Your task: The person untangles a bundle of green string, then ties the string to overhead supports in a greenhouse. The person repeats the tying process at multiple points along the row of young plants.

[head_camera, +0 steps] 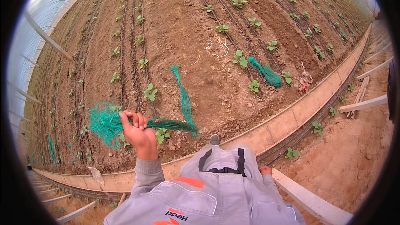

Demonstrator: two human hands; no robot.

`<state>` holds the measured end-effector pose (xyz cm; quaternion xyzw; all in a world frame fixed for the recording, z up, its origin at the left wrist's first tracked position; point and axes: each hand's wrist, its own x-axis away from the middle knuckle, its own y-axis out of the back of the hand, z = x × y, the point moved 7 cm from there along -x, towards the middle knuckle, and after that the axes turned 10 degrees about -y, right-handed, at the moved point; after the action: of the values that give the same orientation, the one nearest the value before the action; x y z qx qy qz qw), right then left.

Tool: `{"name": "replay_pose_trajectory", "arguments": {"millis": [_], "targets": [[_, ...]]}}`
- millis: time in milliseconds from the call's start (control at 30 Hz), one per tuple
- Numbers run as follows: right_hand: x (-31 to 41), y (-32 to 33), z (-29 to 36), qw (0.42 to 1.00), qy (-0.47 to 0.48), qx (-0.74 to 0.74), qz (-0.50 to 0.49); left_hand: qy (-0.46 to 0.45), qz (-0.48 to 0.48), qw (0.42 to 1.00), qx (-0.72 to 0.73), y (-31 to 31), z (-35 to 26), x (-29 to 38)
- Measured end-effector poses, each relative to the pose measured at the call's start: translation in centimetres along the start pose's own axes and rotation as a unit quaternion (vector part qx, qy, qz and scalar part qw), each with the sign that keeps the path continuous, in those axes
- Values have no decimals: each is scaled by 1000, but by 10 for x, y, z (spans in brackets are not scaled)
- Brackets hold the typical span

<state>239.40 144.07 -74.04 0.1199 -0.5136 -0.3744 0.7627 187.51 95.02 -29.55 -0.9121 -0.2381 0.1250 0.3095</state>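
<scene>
My left hand is closed around a bundle of green plastic netting or twine, held above the soil. Loose, frayed loops spread out on the left of the fist, and a darker tail runs to the right. At its right end the tail meets a long green strand bunch stretching up over the bare soil; whether the two are one piece I cannot tell. My right hand hangs low by my right thigh, mostly hidden by the sleeve and body, so its fingers are unclear.
Another green bundle lies by the drip lines among seedlings. A concrete channel edge curves past my feet. White posts slant at the left, and a pale beam lies at lower right.
</scene>
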Motion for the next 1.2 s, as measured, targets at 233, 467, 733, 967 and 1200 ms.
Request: {"name": "replay_pose_trajectory", "arguments": {"millis": [233, 467, 733, 967, 1200], "targets": [[-129, -43, 38, 971, 12, 232, 63, -41, -6, 999, -12, -20, -10, -32], [-223, -85, 172, 942, 58, 309, 117, -66, -54, 996, -25, -43, 47, -80], [-206, -170, 569, 897, 291, 333, 12, 345, 58, 934, -74, -126, 239, -214], [149, -255, 964, 483, 804, 240, 251, 458, 201, 847, -183, -184, 322, -255], [307, -304, 986, 260, 821, 353, 365, 54, 486, 795, -359, -233, 342, -236]]}}
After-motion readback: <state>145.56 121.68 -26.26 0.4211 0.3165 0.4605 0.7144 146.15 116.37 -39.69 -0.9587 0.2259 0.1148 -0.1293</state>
